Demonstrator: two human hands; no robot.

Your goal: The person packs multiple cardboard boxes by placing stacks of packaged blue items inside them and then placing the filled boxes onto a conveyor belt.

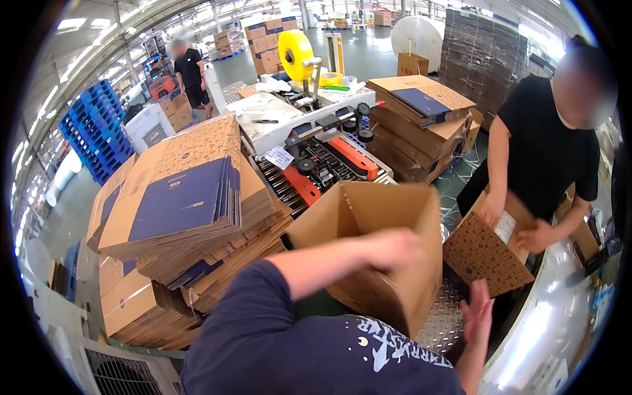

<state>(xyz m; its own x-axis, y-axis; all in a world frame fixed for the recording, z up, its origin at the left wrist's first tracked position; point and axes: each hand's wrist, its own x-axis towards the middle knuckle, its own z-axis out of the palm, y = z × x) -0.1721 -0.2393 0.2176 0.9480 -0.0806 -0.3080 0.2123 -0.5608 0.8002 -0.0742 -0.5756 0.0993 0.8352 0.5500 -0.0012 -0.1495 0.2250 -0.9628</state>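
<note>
A large open cardboard box (309, 232) stands upright in front of me, its inside showing. My left arm reaches across the box, and my left hand (394, 249) is over its right part. Motion smears that hand, so its fingers and anything in them cannot be made out. To the right of the box, my right hand (478, 313) is raised with its fingers stretched out, and nothing shows in it. Just beyond that hand is a smaller brown patterned carton (484, 253), held by a co-worker's two hands (534, 237).
Flattened cartons with blue panels (184, 197) are stacked high on my left; another stack (421, 131) stands far right. Ahead is a roller conveyor machine (329, 164) carrying a yellow tape roll (295, 55). A shiny metal table (526, 336) runs along the right. Blue pallets (99, 128) stand far left.
</note>
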